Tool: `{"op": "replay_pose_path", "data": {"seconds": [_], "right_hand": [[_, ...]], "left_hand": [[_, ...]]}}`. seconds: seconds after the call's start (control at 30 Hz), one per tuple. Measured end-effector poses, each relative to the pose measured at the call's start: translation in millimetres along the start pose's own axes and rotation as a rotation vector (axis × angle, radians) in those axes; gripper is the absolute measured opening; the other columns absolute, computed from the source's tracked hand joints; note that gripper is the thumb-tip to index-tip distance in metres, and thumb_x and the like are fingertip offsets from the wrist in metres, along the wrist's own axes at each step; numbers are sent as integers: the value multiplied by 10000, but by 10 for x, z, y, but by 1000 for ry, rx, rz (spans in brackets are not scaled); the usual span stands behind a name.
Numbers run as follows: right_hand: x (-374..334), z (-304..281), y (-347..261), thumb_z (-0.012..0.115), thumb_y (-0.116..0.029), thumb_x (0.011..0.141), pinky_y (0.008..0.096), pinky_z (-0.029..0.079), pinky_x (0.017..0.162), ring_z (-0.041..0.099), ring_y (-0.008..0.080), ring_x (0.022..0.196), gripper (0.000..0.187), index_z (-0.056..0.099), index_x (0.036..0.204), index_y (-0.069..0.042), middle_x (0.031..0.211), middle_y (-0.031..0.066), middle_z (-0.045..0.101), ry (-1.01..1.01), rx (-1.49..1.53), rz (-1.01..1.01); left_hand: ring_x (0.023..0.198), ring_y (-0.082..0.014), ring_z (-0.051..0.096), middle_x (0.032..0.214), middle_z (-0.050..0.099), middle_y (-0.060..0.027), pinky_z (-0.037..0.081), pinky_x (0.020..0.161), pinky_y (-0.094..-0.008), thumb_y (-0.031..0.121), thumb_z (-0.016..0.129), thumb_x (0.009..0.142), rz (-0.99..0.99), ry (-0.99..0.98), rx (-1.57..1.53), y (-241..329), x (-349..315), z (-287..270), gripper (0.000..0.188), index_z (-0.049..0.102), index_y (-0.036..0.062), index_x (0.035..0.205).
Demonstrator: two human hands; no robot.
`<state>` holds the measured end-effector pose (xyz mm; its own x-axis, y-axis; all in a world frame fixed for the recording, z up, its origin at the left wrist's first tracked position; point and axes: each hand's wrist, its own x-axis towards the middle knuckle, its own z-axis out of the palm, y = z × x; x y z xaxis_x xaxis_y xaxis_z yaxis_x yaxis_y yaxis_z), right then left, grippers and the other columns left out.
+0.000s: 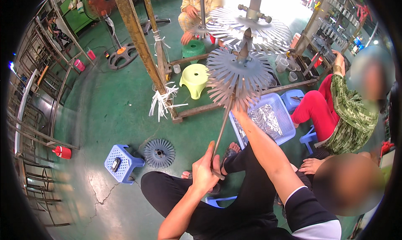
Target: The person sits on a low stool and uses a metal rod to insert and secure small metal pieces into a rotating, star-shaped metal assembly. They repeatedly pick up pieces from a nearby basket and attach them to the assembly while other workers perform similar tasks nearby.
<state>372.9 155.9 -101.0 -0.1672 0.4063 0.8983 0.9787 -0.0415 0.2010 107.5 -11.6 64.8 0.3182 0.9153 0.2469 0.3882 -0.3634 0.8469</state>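
My left hand (204, 169) is closed round the lower part of a long thin metal rod (222, 133), which has a bent end below my fist. The rod slants up to the rim of a grey slotted metal disc (239, 74) with fan-like blades, mounted on a spindle (247, 36). My right arm reaches forward, and my right hand (239, 113) is at the disc's lower edge; its fingers are mostly hidden by blades. Behind stands a larger pale bladed disc (251, 28). Under my right forearm lies a blue-violet basket (289, 122) of small metal pieces (268, 118).
A rusty metal frame (140, 38) with white ties (163, 99) stands ahead. Left on the floor are a blue stool (124, 158) and another bladed disc (159, 153). A yellow stool (195, 78) and a fan (119, 51) stand farther off. Coworkers sit right and ahead.
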Motion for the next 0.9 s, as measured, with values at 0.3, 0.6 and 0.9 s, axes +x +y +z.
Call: {"op": "replay_pose_path", "data": {"seconds": [0.3, 0.6, 0.9], "right_hand": [[-30, 52, 35, 645, -90, 716, 462, 477, 848, 580, 263, 896, 89, 633, 795, -50, 909, 106, 625, -16, -19, 5], [-66, 38, -17, 646, -96, 718, 459, 476, 850, 574, 259, 901, 91, 637, 797, -52, 911, 103, 620, -39, -21, 16], [-56, 28, 2, 609, -256, 780, 468, 446, 881, 551, 326, 969, 292, 603, 925, -4, 1008, 176, 591, -69, 10, 27]], "left_hand": [[501, -312, 587, 628, 581, -179, 461, 469, -361, -11, 578, 814, 133, 25, 190, -32, 57, 93, 433, 497, -32, 1239], [503, -344, 593, 633, 593, -188, 468, 456, -395, -14, 575, 808, 202, -22, 232, -64, 50, 76, 460, 467, -41, 1255], [468, -320, 576, 597, 573, -164, 447, 431, -404, 18, 577, 822, 200, -59, 355, 63, 72, -132, 482, 444, -17, 1284]]}}
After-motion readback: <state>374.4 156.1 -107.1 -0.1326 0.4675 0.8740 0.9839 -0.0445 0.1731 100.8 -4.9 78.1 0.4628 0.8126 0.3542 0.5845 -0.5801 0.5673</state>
